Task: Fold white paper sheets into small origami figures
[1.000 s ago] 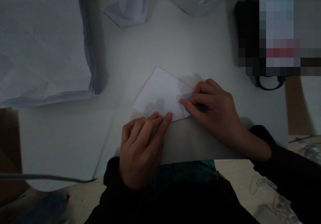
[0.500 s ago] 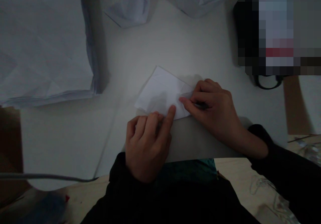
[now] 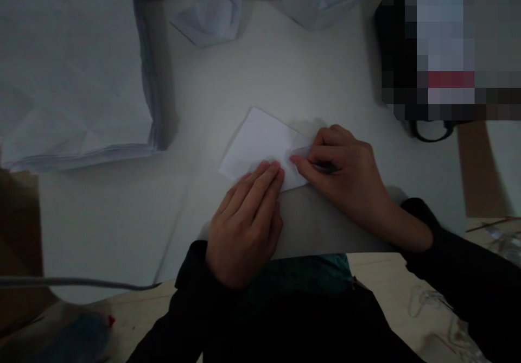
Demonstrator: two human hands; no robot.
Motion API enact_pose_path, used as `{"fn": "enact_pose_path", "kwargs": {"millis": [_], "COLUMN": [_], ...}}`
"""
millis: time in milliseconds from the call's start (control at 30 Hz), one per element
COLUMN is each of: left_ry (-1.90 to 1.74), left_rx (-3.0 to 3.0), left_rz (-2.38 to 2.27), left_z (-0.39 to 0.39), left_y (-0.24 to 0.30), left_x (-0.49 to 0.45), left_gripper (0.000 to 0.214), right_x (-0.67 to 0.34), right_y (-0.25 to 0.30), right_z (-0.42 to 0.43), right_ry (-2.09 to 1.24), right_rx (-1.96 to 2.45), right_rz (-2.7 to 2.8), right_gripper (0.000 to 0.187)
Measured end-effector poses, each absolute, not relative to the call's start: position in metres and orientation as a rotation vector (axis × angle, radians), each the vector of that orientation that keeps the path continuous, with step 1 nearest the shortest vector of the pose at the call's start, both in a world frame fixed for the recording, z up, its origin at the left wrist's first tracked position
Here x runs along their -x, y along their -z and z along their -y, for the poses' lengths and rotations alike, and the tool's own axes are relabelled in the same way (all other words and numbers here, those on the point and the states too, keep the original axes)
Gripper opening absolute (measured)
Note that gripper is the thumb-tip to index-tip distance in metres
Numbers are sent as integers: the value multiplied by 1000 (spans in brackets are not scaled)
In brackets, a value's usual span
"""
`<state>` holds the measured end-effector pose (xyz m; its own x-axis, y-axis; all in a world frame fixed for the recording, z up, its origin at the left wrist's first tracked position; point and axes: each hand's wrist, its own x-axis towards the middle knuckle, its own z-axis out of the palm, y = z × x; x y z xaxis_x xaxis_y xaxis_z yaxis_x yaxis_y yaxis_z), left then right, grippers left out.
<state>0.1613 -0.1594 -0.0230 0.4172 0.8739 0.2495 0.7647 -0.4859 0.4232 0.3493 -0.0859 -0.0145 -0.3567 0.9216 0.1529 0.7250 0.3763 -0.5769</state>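
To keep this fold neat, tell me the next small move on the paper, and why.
Likely best to slide the left hand along the folded white paper toward the right hand, smoothing it. The left fingers lie flat on the paper's near edge, and the right forefinger rests on its right end, which should help keep the sheet steady.

matt white paper [image 3: 256, 140], tabletop [image 3: 264, 70] seemingly smooth
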Motion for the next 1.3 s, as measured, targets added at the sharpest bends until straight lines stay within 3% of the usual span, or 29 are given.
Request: {"fn": "enact_pose_path", "kwargs": {"millis": [467,867,1033,1167,1300], "left_ry": [-570,-338,-352,-401,-436], "left_rx": [-2487,-2681,-2675,-2651,-2651], "left_rz": [-1495,-1509,-1512,-1512,-1510], "left_z": [169,173,178,181,183], "left_y": [19,13,13,15,18], "left_x": [-165,-166,-166,-167,-169], "left_gripper": [49,61,67,65,64], "right_x": [-351,-353,-356,-363,-369], "right_y": [18,26,18,12,18], "right_z": [84,83,94,125,150], "right_ry": [-549,-477,-261,-84,-119], "right_rx": [1435,1386,1371,1130,1092], "right_rz": [2172,2200,2208,2355,2484], "right_gripper": [41,42,15,11,33]}}
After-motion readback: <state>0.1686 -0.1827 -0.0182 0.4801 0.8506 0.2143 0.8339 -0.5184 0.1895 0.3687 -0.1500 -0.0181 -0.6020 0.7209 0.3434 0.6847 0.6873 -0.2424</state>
